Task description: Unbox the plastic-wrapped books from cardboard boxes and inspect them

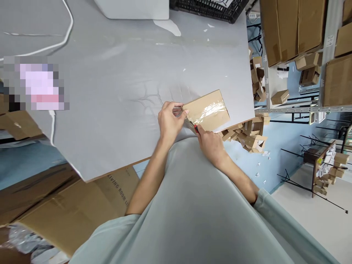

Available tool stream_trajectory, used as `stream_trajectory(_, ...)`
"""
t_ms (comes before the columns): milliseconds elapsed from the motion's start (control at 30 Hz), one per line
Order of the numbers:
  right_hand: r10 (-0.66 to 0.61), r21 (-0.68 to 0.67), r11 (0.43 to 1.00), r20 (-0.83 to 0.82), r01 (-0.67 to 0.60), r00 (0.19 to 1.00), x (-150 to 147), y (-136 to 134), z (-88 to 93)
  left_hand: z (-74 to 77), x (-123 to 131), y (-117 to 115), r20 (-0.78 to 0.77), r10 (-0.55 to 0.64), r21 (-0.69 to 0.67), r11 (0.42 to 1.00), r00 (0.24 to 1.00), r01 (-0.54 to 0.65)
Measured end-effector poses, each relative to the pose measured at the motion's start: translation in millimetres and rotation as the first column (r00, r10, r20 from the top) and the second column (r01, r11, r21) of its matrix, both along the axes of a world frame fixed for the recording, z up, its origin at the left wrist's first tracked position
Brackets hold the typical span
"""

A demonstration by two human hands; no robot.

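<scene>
A small brown cardboard box [206,105] with shiny clear tape across its top lies near the table's front edge. My left hand [171,119] grips its left end, the thumb over the edge and the fingers bent around the side. In my right hand [211,143] is a utility knife [196,128], of which a red and black part of the handle shows. The thin blade points at the taped left end of the box, close to my left thumb. Most of the handle is hidden in my fist.
The grey table [110,110] carries a black plastic crate [206,11], a white object [134,9] and a white cable [67,33]. Empty cartons [250,137] lie on the floor to the right, beside a shelf [294,109]. A large carton [82,205] stands front left.
</scene>
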State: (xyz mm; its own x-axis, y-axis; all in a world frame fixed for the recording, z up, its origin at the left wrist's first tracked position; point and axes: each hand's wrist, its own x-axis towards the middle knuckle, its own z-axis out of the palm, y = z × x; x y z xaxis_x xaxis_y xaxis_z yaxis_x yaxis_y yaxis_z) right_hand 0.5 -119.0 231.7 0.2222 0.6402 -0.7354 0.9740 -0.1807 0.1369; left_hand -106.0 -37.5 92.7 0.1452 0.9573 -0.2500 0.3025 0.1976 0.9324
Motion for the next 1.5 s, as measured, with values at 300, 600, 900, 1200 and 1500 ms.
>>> stream_trajectory(300,-0.06,-0.077,0.995,-0.007,0.059,0.998,8,-42,-0.2,8.6,11,-15,-0.018,0.062,-0.001,0.998,0.998,-0.062)
stream_trajectory(600,-0.162,0.1,0.979,-0.14,0.177,0.977,40,-61,27.0,7.6,6,-16,-0.035,0.04,-0.023,0.999,0.999,-0.041)
stream_trajectory(900,-0.383,0.466,0.75,-0.272,0.469,0.883,163,-54,-37.9,1.0,3,-30,-0.017,-0.072,-0.091,0.993,0.997,0.071)
stream_trajectory(1200,-0.379,0.289,0.687,-0.64,0.667,0.668,208,-38,-101.3,12.0,-5,-26,-0.009,-0.09,-0.208,0.974,0.996,0.086)
stream_trajectory(1500,-0.307,0.325,0.755,-0.593,0.569,0.745,209,-30,-102.0,13.5,9,-22,-0.165,0.008,-0.162,0.986,0.986,-0.035)
